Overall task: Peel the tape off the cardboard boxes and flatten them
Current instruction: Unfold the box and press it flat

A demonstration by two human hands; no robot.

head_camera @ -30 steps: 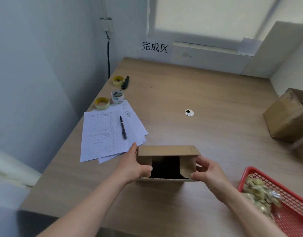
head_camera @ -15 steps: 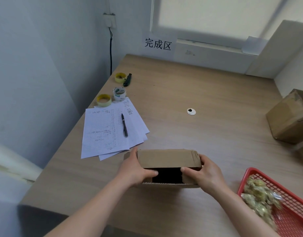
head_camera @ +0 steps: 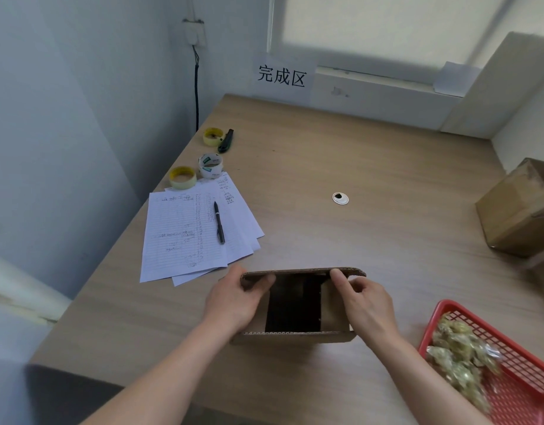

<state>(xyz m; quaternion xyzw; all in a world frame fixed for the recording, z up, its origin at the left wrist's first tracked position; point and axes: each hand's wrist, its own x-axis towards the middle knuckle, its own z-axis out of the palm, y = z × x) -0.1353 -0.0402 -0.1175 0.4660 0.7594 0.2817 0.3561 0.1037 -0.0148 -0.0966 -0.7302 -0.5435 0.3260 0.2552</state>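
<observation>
While both hands' grip (head_camera: 233, 302) (head_camera: 367, 305) clasps an opened box (head_camera: 295, 305) not yet flattened, a second box (head_camera: 516, 210) waits far right on the desk (head_camera: 356, 154).

I can't read the handwriting on the lined sheets (head_camera: 184, 234), too small; the second cardboard box (head_camera: 519, 210) runs off my right edge; the red basket (head_camera: 509, 394) is cut by the right and bottom edges, its crumpled contents (head_camera: 460, 360) smeared; the left hand (head_camera: 233, 302) hides the near box's (head_camera: 332, 308) left wall; its dark interior shows me nothing.
</observation>
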